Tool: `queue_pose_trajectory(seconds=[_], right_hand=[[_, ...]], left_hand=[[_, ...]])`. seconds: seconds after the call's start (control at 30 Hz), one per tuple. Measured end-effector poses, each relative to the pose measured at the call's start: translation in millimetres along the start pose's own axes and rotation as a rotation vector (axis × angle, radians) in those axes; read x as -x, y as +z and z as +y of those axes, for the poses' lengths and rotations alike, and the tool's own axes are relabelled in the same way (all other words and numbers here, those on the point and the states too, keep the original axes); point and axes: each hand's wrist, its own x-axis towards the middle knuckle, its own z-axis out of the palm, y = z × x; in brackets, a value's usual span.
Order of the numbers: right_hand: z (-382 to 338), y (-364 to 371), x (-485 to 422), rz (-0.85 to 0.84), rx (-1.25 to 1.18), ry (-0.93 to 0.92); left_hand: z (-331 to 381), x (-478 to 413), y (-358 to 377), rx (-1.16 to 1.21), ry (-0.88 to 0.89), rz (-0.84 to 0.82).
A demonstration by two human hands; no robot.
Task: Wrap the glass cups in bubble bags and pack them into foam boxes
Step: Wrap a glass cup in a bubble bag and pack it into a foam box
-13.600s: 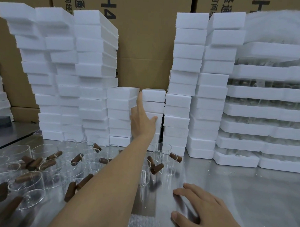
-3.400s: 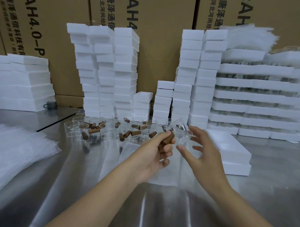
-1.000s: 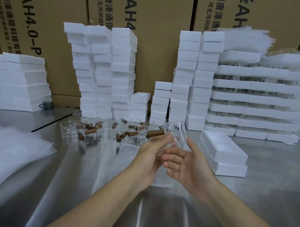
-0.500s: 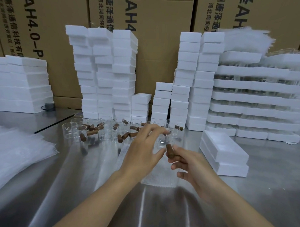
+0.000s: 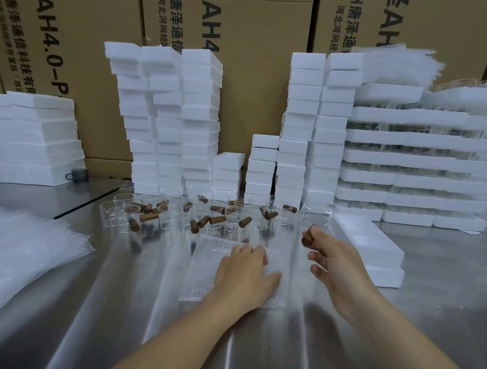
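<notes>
1. At table centre, head view: left hand (image 5: 244, 272) lies flat, fingers relaxed, pressing a dimpled clear bubble bag (image 5: 203, 268).
2. Right hand (image 5: 336, 262) grips the brown cylindrical handle of a clear glass cup (image 5: 315, 217), just left of a white rectangular foam box (image 5: 370, 244).
3. Spare cups (image 5: 180, 212), same type, stand clustered beyond the bag.
4. Surface: reflective brushed-steel table (image 5: 121, 318); loose bag pile (image 5: 27, 245) at left.
5. Rear: foam stacks (image 5: 167, 121) against printed cardboard cartons (image 5: 255, 60).
</notes>
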Motion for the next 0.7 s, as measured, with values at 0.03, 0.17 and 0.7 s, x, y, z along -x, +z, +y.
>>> queue_pose_trajectory(seconds=[0.03, 0.17, 0.7], right_hand=[[0.3, -0.3, 0.0, 0.005, 0.004, 0.003], [1.8, 0.8, -0.2, -0.019, 0.068, -0.016], [3.5, 5.3, 11.6, -0.373, 0.561, -0.150]], left_hand=[[0.4, -1.4, -1.3, 0.018, -0.007, 0.035], [-5.9, -6.2, -7.2, 0.061, -0.059, 0.144], [-7.9, -9.9, -32.2, 0.592, 0.039, 0.488]])
